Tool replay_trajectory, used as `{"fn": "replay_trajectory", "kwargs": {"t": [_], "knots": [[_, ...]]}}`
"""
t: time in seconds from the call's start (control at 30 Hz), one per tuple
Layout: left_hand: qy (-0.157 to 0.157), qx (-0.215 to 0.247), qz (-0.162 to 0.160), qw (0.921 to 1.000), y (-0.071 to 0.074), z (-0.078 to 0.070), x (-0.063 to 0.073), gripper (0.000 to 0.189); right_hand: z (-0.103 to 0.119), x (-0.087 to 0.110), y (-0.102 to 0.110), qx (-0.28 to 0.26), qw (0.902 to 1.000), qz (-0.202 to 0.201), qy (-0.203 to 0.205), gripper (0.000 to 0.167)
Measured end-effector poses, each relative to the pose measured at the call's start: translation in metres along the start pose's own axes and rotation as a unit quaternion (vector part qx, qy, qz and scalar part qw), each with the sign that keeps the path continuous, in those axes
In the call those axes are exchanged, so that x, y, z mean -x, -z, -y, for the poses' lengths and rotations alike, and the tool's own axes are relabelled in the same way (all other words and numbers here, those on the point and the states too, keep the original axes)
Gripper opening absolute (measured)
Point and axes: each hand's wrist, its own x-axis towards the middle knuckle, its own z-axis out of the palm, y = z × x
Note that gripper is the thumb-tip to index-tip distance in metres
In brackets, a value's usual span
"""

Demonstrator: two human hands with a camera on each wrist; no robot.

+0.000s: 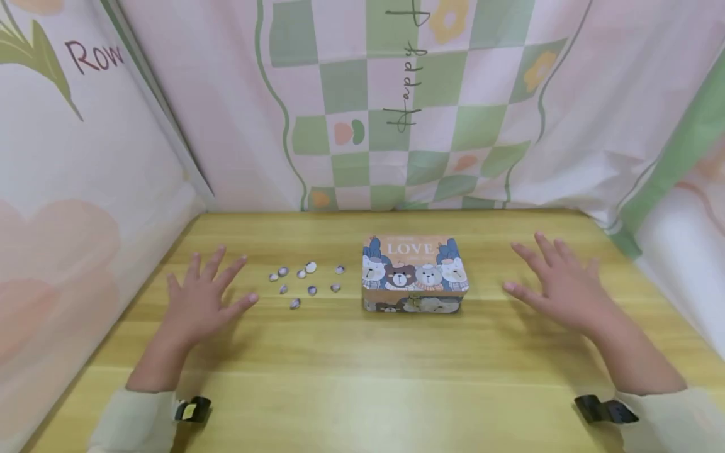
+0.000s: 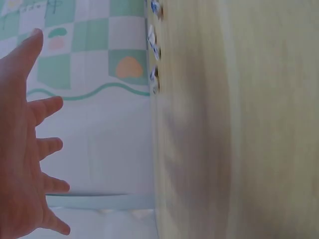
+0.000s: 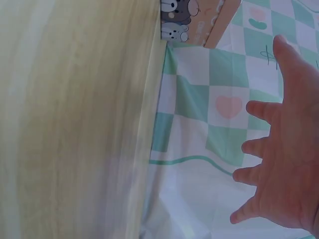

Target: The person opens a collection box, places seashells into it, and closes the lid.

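Observation:
My left hand [image 1: 201, 299] hovers over the table's left side, fingers spread and holding nothing. Just to its right lie several small purple-and-white shells [image 1: 312, 290], scattered in a loose group; a few of these shells [image 2: 154, 79] show at the top of the left wrist view. A rectangular tin box [image 1: 415, 270] with cartoon bears and the word LOVE stands right of them, its lid down and a small clasp [image 1: 415, 301] on the front. Right of the box, my right hand [image 1: 569, 289] is held above the table with fingers spread, nothing in it. The box [image 3: 187, 20] appears at the top of the right wrist view.
The wooden table [image 1: 362, 371] reaches back to a hanging curtain [image 1: 396, 94] with green checks. More printed cloth [image 1: 68, 251] walls the left side, and a green-edged cloth [image 1: 674, 182] the right. Dark straps [image 1: 606, 410] sit at both wrists.

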Motion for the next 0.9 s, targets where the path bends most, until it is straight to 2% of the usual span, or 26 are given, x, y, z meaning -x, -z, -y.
{"fn": "replay_trajectory", "kwargs": {"t": [0.27,0.43,0.7,0.9], "knots": [[-0.025,0.054,-0.018,0.9980,-0.008,-0.012,-0.005,0.074,0.006,0.004,-0.002,-0.022,0.9974,-0.056,0.040,0.090],[-0.045,0.096,-0.039,0.9936,-0.010,-0.020,-0.008,0.071,0.013,0.005,-0.001,-0.066,0.9919,-0.088,0.064,0.089],[-0.090,0.149,-0.076,0.9818,-0.018,-0.032,-0.013,0.067,0.029,0.012,0.003,-0.140,0.9852,-0.092,0.037,0.083],[-0.096,0.220,-0.071,0.9682,-0.020,-0.040,-0.016,0.064,0.039,0.013,0.004,-0.166,0.9829,-0.080,0.002,0.081]]}}
